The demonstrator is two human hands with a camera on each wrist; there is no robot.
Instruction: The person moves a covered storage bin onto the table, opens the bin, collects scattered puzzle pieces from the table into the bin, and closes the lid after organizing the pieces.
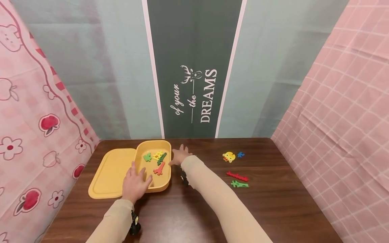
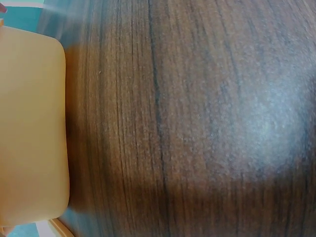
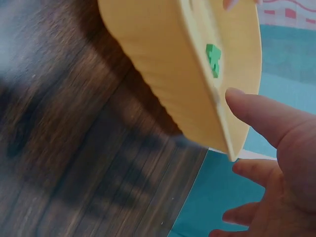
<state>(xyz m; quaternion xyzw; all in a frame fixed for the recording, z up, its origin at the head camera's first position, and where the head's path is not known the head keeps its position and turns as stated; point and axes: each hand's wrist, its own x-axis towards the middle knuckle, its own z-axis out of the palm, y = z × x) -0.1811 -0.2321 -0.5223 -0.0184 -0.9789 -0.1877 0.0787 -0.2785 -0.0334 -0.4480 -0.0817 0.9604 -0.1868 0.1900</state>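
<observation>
A yellow box (image 1: 168,178) stands at the left of the table with several puzzle-like pieces in it: a light green piece (image 1: 147,157), a yellow piece (image 1: 158,155), a dark green piece (image 1: 161,158) and a red-orange piece (image 1: 159,168). My left hand (image 1: 135,184) is at the box's near left corner, fingers spread over its edge. At the right wall is my right hand (image 1: 180,156). In the right wrist view its thumb (image 3: 252,108) reaches over the rim, the other fingers outside and apart. The left wrist view shows only the box's outer wall (image 2: 32,128), not the hand.
A flat yellow lid (image 1: 110,173) lies left of the box, against it. Farther right on the table are a yellow animal-face piece (image 1: 229,156), a small blue piece (image 1: 240,154), a red strip (image 1: 237,176) and a green piece (image 1: 239,184). Cloth hangs around the table.
</observation>
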